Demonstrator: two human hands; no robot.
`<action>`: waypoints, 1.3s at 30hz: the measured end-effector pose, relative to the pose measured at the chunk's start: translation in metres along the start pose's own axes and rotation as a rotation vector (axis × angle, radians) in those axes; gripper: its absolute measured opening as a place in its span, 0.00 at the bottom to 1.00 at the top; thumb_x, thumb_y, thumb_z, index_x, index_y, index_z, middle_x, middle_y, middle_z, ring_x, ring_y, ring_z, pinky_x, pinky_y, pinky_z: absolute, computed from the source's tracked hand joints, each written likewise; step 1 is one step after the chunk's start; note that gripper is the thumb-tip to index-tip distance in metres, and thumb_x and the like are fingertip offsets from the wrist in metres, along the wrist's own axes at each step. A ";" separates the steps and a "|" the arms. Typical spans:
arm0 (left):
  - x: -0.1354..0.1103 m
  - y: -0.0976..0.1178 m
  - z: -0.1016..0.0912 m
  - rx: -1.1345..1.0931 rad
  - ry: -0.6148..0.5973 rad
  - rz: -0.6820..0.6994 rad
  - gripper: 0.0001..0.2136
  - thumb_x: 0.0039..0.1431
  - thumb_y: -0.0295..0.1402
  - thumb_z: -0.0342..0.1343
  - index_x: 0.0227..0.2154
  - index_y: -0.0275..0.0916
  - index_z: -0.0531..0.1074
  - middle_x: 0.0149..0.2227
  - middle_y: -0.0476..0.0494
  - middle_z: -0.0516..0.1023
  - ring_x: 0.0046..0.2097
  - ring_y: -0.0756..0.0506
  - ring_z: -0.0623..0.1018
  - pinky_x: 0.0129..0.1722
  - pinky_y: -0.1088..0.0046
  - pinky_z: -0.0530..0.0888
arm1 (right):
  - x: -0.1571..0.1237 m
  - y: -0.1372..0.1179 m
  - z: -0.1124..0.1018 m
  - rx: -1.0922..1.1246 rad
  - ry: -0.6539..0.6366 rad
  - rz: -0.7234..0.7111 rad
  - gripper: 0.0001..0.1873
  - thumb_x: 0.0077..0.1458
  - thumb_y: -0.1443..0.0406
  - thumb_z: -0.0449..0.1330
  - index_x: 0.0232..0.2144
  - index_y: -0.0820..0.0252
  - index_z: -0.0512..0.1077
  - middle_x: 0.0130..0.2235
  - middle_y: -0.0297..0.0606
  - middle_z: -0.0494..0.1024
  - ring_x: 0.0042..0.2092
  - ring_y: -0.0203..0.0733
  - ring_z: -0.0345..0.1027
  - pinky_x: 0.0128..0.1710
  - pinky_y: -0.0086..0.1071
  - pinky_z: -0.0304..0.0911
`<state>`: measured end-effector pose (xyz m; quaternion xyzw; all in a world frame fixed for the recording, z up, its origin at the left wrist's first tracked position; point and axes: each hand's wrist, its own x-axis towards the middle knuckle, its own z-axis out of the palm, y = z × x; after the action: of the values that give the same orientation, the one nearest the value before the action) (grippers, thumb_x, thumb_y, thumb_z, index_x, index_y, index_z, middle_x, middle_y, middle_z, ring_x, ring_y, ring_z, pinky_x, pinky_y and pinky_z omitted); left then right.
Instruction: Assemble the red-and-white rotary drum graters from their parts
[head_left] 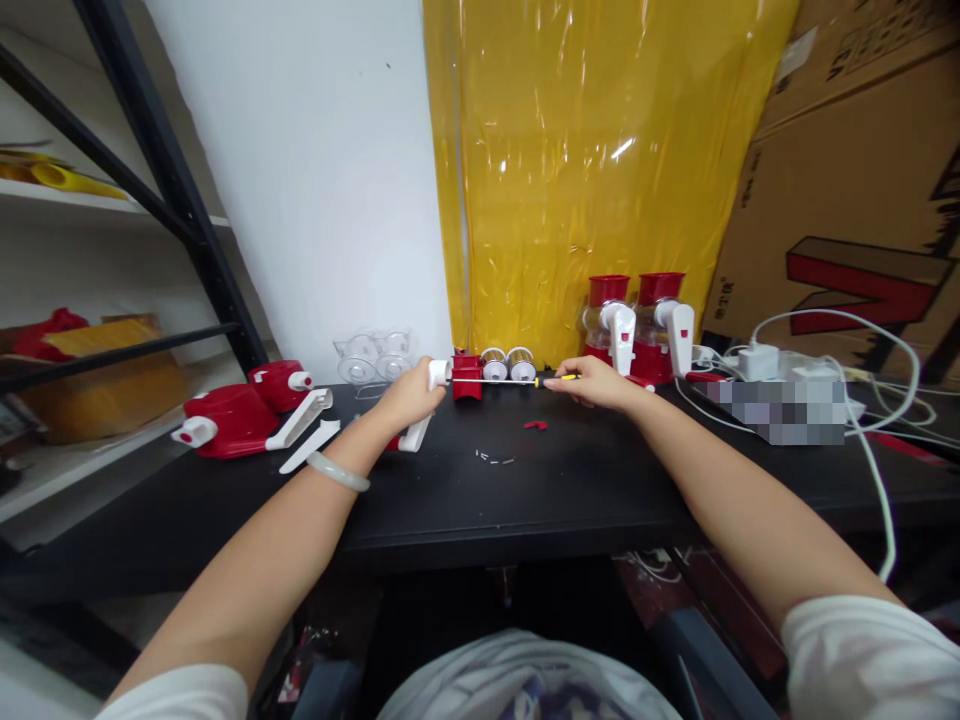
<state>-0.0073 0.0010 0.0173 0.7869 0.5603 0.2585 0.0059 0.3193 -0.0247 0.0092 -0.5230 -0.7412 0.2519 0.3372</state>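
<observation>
My left hand [411, 396] is closed around a red and white plastic part [420, 432]; its white handle sticks out below the hand and a white knob [439, 373] shows above the fingers. My right hand [592, 381] grips the yellow and black handle of a screwdriver [510, 380]. The long shaft points left toward a small red piece [466, 383] right next to my left hand. A pale bangle [337, 471] sits on my left wrist.
The black table [525, 490] carries red and white parts [240, 420] at left, clear cups [373, 357] at the wall, two assembled red dispensers [637, 320], a tiny red piece [535, 425], several small screws [493, 459], and chargers with white cables [765, 362] at right.
</observation>
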 end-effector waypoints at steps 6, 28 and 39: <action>-0.001 0.002 0.000 0.035 0.012 0.014 0.17 0.54 0.34 0.50 0.47 0.37 0.63 0.36 0.39 0.77 0.38 0.39 0.78 0.36 0.67 0.70 | 0.001 0.002 0.001 0.078 -0.043 0.022 0.25 0.43 0.44 0.64 0.26 0.60 0.67 0.16 0.28 0.65 0.16 0.30 0.56 0.15 0.26 0.49; 0.002 0.000 0.000 0.096 0.018 0.023 0.15 0.54 0.36 0.49 0.44 0.37 0.63 0.37 0.37 0.77 0.40 0.38 0.78 0.35 0.67 0.69 | 0.004 0.006 0.006 0.147 -0.074 0.058 0.25 0.43 0.45 0.65 0.25 0.61 0.68 0.17 0.27 0.64 0.16 0.28 0.55 0.14 0.24 0.51; 0.002 -0.001 -0.006 0.209 -0.246 -0.090 0.14 0.50 0.38 0.52 0.37 0.35 0.70 0.39 0.34 0.79 0.40 0.39 0.79 0.34 0.71 0.71 | 0.012 0.032 -0.007 -0.031 -0.050 0.057 0.26 0.40 0.44 0.66 0.26 0.60 0.69 0.19 0.30 0.67 0.21 0.32 0.62 0.20 0.26 0.61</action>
<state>-0.0098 0.0015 0.0228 0.7831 0.6138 0.0998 0.0039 0.3407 -0.0028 -0.0067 -0.5427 -0.7379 0.2630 0.3031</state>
